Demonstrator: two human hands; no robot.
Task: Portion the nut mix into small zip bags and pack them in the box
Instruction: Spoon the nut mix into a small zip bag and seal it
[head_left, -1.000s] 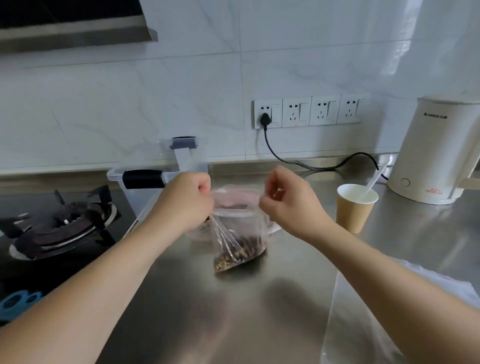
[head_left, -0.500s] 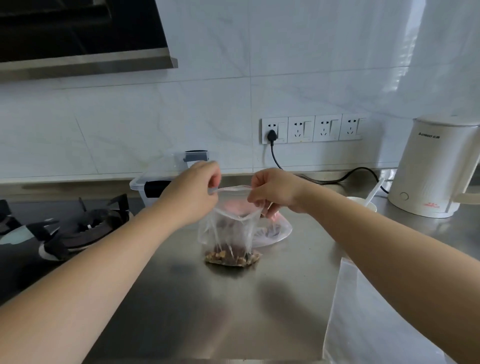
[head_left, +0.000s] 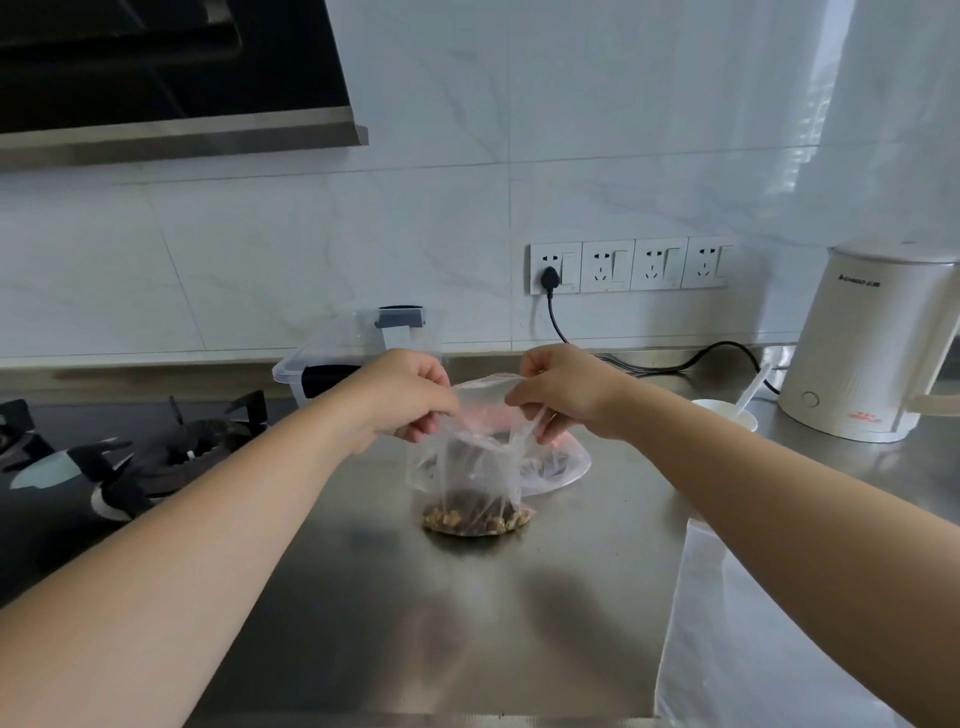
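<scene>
Wall (head_left: 623, 130): pale marbled tile filling the upper right and centre of the frame.
Counter (head_left: 467, 623): brushed steel surface across the lower centre, bearing everything below.
Range hood (head_left: 171, 78): dark body with a steel lip, upper left of the frame.
Gas hob (head_left: 130, 467): black burner grates at the left edge, level with the counter.
Kettle (head_left: 872, 343): white, upright, at the right edge against the wall.
Plastic sheet (head_left: 779, 649): clear film lying flat in the lower right corner, partly under the right forearm.
Box (head_left: 358, 343): clear plastic with a grey latch, standing at the back of the counter just behind the left hand; contents cannot be told.
Socket strip (head_left: 634, 266): four white outlets on the wall, centre right; a black plug (head_left: 549, 279) sits in the leftmost, its cord running right towards the kettle.
Zip bag (head_left: 467, 467): clear, upright at frame centre, its base resting on the counter and its mouth lifted between the two hands.
Left hand (head_left: 410, 397): pinching the left edge of the bag's mouth, fingers closed on the film.
Right hand (head_left: 561, 392): pinching the right edge of the mouth likewise; the hands are a little apart.
Larger bag (head_left: 566, 465): clear film lying just behind and right of the zip bag, with dark pieces inside.
Paper cup (head_left: 727, 415): behind the right forearm, near the kettle, with a white spoon (head_left: 748, 389) leaning in it.
Nut mix (head_left: 475, 519): brown and tan pieces heaped in the bottom of the zip bag.
</scene>
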